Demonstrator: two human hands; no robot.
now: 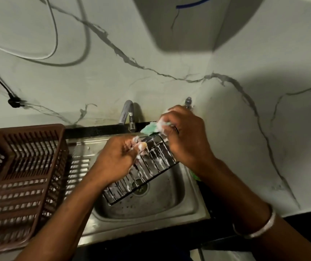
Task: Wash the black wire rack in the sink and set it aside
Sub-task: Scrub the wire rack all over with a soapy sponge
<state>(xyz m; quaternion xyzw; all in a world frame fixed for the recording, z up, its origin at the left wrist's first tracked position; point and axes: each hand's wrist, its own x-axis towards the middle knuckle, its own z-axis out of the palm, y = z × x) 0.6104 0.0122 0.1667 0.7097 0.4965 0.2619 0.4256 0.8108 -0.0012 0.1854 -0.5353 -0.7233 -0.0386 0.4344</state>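
Two hands on the job, both soapy. Far left, a brown slotted dish basket [19, 176] sits on the sink's drainboard, probably where the rack ends up.

My left hand [117, 161] grasps the upper edge of the black wire rack [151, 162], fingers curled round a wire and foam on the fingertips. The rack hangs tilted over the steel sink [150, 210], its low corner above the drain [141, 188]; I can't tell if it touches the basin. White suds streak most of the wires.

The tap [127, 113] stands behind the rack, with no water visible from it. A green sponge [150, 128] presses on the rack's far top corner, clenched in my right hand [184, 136]. There is a silver bangle [260, 227] on that wrist.

Risks, as I judge them:
- Slip: the grip is on one thin, slick wire, so a hard scrub from the right could twist the rack loose and drop it into the basin.
- Snag: the sponge could catch on wire ends or the corner and tear or jerk.
- Knock: the top corner sits near the tap spout, so a long stroke could bang into it.
- Residue: there is heavy foam and no water, so moving the rack to the basket now would carry soap with it.
- Missed spots: the low end nearest me looks the least scrubbed.
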